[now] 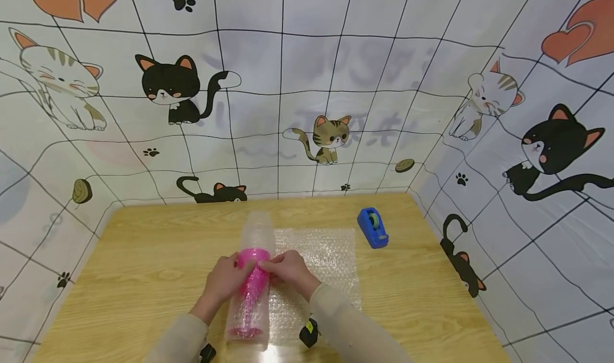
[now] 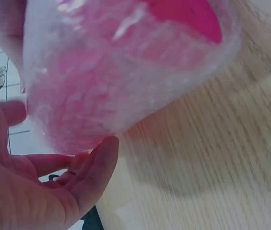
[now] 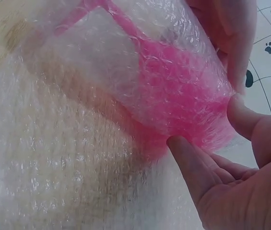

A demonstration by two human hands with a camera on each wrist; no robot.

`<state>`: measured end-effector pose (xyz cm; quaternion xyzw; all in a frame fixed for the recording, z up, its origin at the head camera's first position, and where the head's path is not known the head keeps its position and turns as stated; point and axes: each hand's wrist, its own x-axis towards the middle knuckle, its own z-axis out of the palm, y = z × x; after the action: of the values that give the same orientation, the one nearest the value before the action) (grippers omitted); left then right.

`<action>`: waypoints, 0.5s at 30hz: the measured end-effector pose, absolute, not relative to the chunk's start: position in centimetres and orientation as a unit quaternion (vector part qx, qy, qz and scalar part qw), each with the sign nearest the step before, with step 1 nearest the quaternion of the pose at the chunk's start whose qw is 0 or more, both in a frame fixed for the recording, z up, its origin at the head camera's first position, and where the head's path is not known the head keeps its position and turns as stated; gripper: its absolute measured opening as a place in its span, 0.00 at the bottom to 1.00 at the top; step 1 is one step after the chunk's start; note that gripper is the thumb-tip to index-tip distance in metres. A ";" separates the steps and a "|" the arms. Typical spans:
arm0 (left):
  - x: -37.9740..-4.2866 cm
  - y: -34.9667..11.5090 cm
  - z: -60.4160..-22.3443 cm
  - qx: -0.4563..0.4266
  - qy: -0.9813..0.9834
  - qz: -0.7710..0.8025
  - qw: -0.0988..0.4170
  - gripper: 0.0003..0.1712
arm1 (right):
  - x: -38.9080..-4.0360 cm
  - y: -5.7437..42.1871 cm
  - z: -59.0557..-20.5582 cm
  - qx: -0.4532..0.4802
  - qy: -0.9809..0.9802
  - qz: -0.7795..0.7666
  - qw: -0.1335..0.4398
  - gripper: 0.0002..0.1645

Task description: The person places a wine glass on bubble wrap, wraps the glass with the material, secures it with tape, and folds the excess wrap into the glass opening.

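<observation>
A pink goblet [image 1: 255, 282] lies on its side, rolled in clear bubble wrap [image 1: 316, 277]. Its bowl points to the table's back, its stem and round foot toward the front. My left hand [image 1: 225, 279] holds the rolled goblet at the bowl from the left, thumb on top. From the right, my right hand [image 1: 289, 269] grips it at the same height, thumb over the wrap. In the left wrist view the left hand's fingertips [image 2: 107, 146] touch the wrapped bowl. The right hand's fingertips [image 3: 177, 144] press the wrap against the pink bowl in the right wrist view.
A blue tape dispenser [image 1: 373, 228] stands at the back right of the wooden table [image 1: 158, 245]. Unrolled bubble wrap lies flat to the right of the goblet. Cat-patterned white sheeting [image 1: 254, 112] rises behind the table and on both sides.
</observation>
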<state>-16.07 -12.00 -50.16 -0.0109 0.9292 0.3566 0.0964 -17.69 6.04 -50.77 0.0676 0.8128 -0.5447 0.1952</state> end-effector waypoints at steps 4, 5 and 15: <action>-16.1 -11.9 -50.5 -0.019 0.932 0.354 0.076 0.27 | -17.7 6.1 -51.1 0.064 0.810 -0.548 0.199 0.23; -16.1 -11.9 -50.5 -0.023 0.929 0.360 0.076 0.25 | -17.8 6.1 -51.1 0.064 0.807 -0.552 0.202 0.23; -15.9 -12.0 -50.2 -0.029 0.926 0.367 0.080 0.34 | -18.0 6.6 -52.1 0.077 0.753 -0.608 0.238 0.25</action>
<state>-15.85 -12.01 -50.15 -0.0292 0.9264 0.3668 0.0804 -17.98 6.63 -52.05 0.0775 0.7531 -0.6083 0.2385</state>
